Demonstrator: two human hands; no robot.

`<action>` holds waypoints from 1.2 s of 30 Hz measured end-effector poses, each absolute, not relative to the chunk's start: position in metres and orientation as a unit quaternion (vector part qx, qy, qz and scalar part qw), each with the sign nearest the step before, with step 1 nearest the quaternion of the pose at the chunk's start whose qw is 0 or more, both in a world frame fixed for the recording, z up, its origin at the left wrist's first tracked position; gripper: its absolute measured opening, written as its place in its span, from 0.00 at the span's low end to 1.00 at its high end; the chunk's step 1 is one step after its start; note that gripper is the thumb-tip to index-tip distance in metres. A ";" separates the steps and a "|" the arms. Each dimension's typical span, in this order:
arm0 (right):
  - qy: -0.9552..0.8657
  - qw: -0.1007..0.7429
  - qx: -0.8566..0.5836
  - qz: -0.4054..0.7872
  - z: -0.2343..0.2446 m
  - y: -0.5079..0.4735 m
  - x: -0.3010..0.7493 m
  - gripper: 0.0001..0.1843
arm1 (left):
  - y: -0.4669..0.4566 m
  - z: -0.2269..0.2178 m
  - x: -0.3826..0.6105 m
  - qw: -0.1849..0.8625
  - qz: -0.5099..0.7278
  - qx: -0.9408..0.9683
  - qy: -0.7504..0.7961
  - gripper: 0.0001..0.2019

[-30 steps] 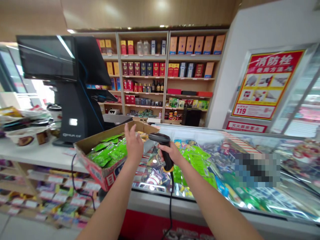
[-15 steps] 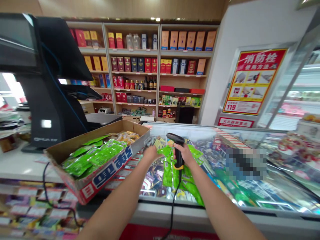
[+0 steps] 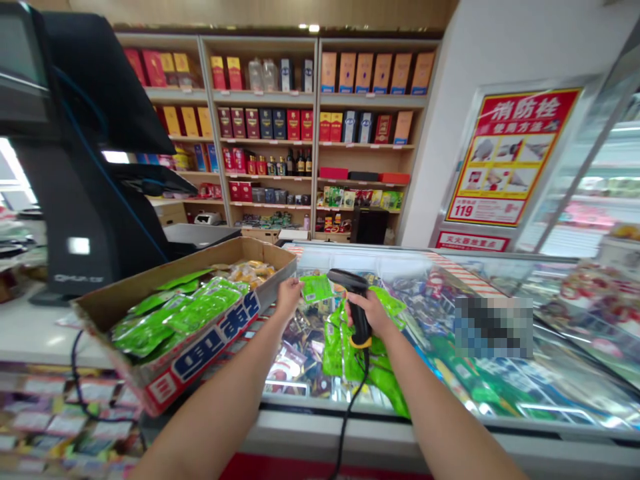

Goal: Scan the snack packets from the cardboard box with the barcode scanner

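My left hand (image 3: 290, 297) pinches the edge of a small green packet (image 3: 317, 289), held up over the glass freezer top. Wrapped in my right hand (image 3: 369, 310) is the grip of a black barcode scanner (image 3: 358, 303) with a yellow-trimmed base and a trailing cable. The scanner's head is just right of the packet. Beneath my right hand, several more green packets (image 3: 337, 350) lie on the glass. To the left stands an open cardboard box (image 3: 210, 353) holding green packets (image 3: 200, 307) and, at its far end, yellowish packets (image 3: 250, 272).
A black checkout terminal (image 3: 90, 167) stands on the white counter (image 3: 30, 327) at left. The freezer (image 3: 450, 347) below my hands shows packaged goods through its glass. Shelves of boxed goods (image 3: 265, 123) line the back wall. A red and yellow poster (image 3: 513, 160) hangs at right.
My left hand has moved slightly left and up, and the green packet in it now shows flat before the scanner. The scanner has tilted a little. The view has shifted slightly.
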State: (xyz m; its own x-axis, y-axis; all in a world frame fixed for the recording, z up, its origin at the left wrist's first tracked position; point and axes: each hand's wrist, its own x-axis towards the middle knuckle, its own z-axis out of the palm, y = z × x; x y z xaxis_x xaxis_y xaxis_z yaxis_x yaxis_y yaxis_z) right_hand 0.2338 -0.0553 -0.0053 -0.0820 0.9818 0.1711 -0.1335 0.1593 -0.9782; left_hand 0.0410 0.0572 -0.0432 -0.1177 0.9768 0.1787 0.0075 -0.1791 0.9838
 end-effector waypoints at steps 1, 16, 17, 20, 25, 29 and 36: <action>-0.545 0.525 -0.403 0.515 -0.004 -0.057 0.235 0.17 | 0.058 -0.043 0.041 0.421 0.582 0.506 0.477 0.07; -0.627 0.421 -0.427 0.497 -0.003 -0.063 0.235 0.14 | 0.056 -0.037 0.034 0.281 0.628 0.548 0.476 0.08; -0.628 0.420 -0.426 0.497 -0.003 -0.063 0.235 0.13 | 0.055 -0.037 0.035 0.276 0.627 0.550 0.477 0.09; -0.630 0.419 -0.427 0.495 -0.002 -0.062 0.234 0.13 | 0.054 -0.035 0.035 0.277 0.625 0.551 0.479 0.08; -0.635 0.416 -0.425 0.492 -0.001 -0.063 0.233 0.13 | 0.053 -0.035 0.035 0.281 0.627 0.551 0.474 0.07; -0.635 0.422 -0.426 0.487 -0.002 -0.063 0.233 0.13 | 0.053 -0.035 0.034 0.279 0.626 0.552 0.475 0.08; -0.633 0.424 -0.422 0.491 -0.002 -0.064 0.233 0.13 | 0.055 -0.038 0.034 0.271 0.620 0.556 0.482 0.08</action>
